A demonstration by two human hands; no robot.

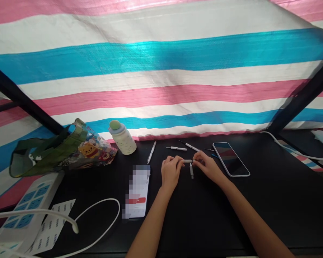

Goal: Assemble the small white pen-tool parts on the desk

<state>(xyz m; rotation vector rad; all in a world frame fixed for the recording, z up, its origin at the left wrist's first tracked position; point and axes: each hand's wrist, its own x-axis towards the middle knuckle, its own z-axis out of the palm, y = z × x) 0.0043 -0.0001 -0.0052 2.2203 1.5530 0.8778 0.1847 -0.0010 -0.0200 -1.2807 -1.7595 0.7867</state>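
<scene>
My left hand [171, 172] is closed on a white pen barrel [187, 161], which lies level between my two hands. At the barrel's other end, the fingers of my right hand [206, 165] pinch a small, shiny pen tip piece [194, 161]. Just below them on the black table rests a short grey-white pen part [192, 172]. Beyond my hands lie a white pen [177, 148] and another white pen [193, 147], both with dark thin ends showing. A third white pen [151, 152] is farther left. Near my right fingers is a small blue item [214, 155], partly hidden.
A lit phone [140, 193] lies left of my left forearm, and a dark-screened phone [230, 159] right of my right hand. Farther left are a bottle [123, 138], a green cartoon bag [88, 148], a power strip [33, 204] and a looping white cable [115, 218].
</scene>
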